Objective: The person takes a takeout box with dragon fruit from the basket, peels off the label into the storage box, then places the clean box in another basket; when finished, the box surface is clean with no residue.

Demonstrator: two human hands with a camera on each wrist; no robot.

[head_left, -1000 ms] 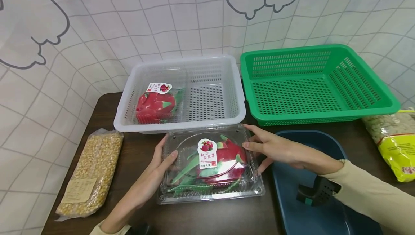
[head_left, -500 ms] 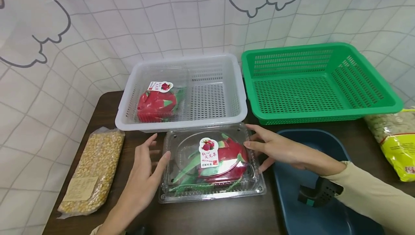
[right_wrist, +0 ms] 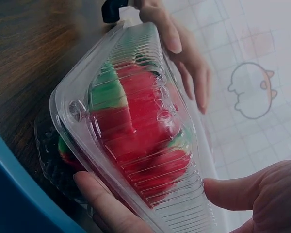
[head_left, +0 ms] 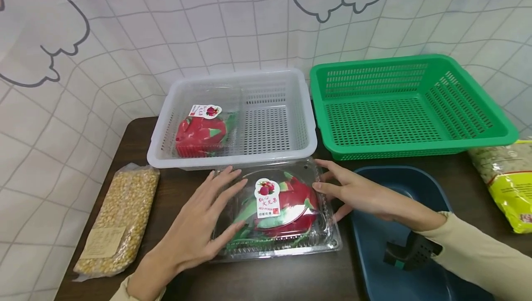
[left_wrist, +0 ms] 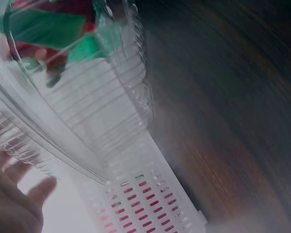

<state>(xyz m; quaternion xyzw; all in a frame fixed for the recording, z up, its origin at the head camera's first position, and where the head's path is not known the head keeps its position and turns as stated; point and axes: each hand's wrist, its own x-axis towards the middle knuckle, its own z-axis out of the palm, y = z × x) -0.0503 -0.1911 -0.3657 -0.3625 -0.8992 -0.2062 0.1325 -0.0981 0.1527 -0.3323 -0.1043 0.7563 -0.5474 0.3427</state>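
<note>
A clear plastic clamshell box (head_left: 276, 208) holding a red-and-green dragon fruit lies on the dark table in the head view, a white label on its lid. Over its left part spreads my left hand (head_left: 195, 229), fingers extended; whether they touch the lid cannot be told. My right hand (head_left: 361, 195) grips the right end. In the right wrist view its thumb (right_wrist: 233, 194) presses on the ribbed side and its fingers lie along the lower rim. Behind, the white basket (head_left: 232, 159) bears a similar dragon fruit box (head_left: 201, 130) in its left half.
A green basket (head_left: 415, 144) stands at the back right, with a yellow-and-clear bag (head_left: 511, 185) beside it. Below the right forearm sits a blue bin (head_left: 374, 245). To the left lies a bag of corn kernels (head_left: 120, 213). A patterned cloth (head_left: 266, 19) hangs behind.
My left hand let go of the box's left edge, drew away to the left, then came back over the lid with fingers extended. The right hand and the box stayed nearly still.
</note>
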